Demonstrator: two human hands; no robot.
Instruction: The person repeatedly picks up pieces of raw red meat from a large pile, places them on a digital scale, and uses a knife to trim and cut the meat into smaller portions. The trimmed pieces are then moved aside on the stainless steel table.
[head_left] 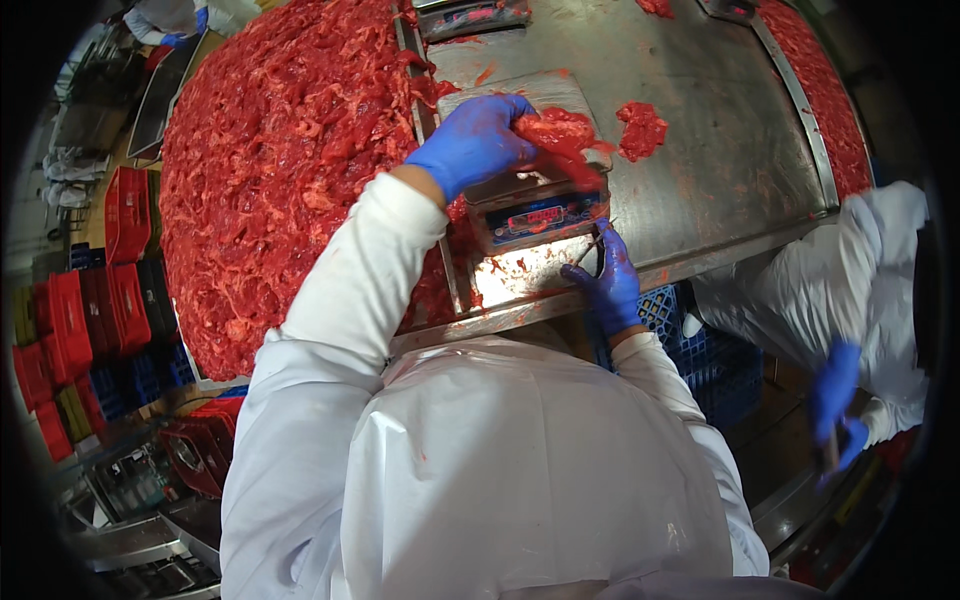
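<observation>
My left hand [472,142], in a blue glove, is closed on a piece of raw red meat [560,132] above a bench scale. The scale [540,222] has a lit red display, and its top is partly hidden by the meat. Lower right of the scale, my right hand [612,282], also blue-gloved, is curled close to the table's front edge. A thin dark thing shows between its thumb and fingers; its kind I cannot make out. Another piece of meat [641,130] lies on the steel table [720,130] right of the scale.
A large heap of raw meat [290,150] fills the left side behind a metal rim. A second scale [470,18] stands at the back. On the right, a co-worker in white [800,290] wears blue gloves. Blue crates [715,360] sit below the table; red crates [70,320] are stacked far left.
</observation>
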